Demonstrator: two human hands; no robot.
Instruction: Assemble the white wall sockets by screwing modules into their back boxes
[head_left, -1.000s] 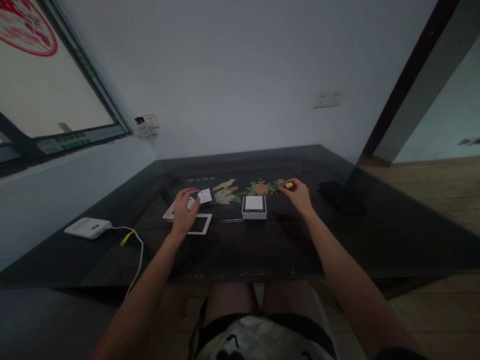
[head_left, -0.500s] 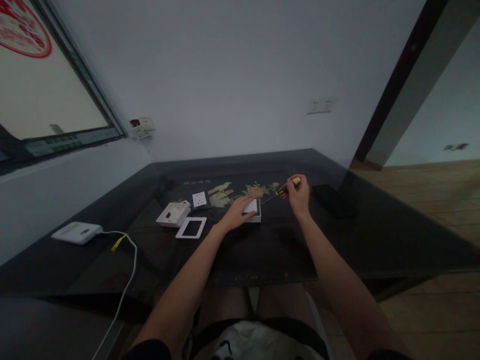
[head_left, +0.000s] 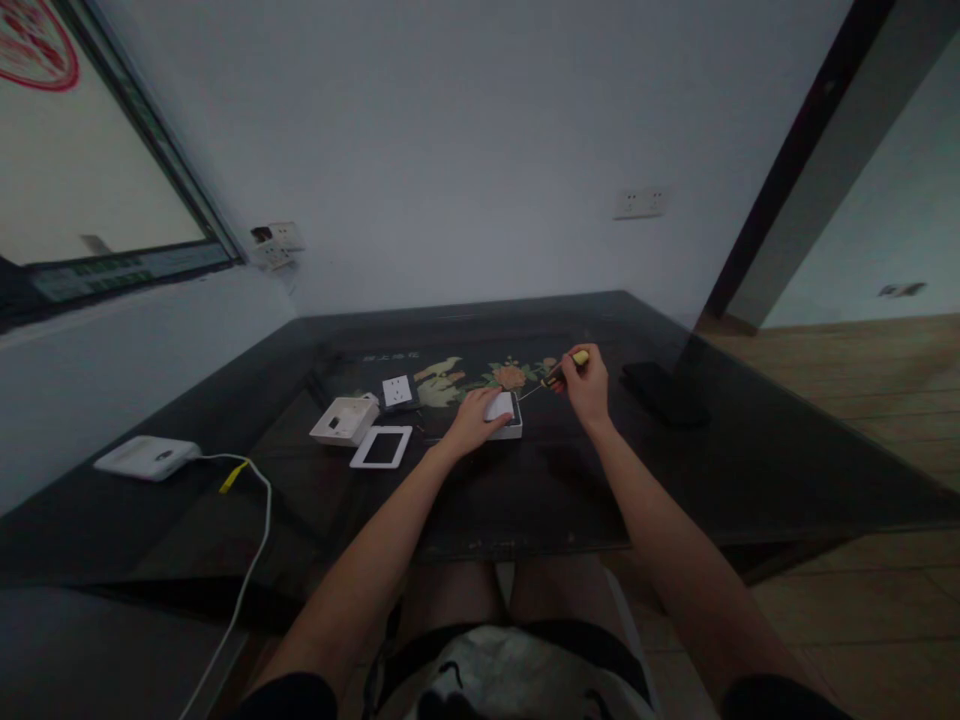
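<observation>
My left hand (head_left: 474,420) grips a white, square, box-like electrical unit (head_left: 511,430) on the table, fingers over its far side and thumb along its front. A dark inner border shows along the unit's right edge, around a white face. In my right hand (head_left: 587,385) is a screwdriver (head_left: 553,378) with a yellow and black handle, its thin shaft slanting down to the left. The tip is at the unit's far right edge; whether it touches is too small to tell. To the left lie a white open back box (head_left: 345,422), a white frame (head_left: 381,448) and a socket panel (head_left: 397,390).
The dark table (head_left: 555,490) bears a painted flower and bird pattern. At its left is a white device (head_left: 146,458) with a white cable (head_left: 259,550) and yellow tag. A black flat case (head_left: 664,392) lies right. Wall sockets (head_left: 640,203) are behind.
The view has shifted slightly. My right hand and the screwdriver have come a little closer to the unit, to the left. My left hand keeps its hold.
</observation>
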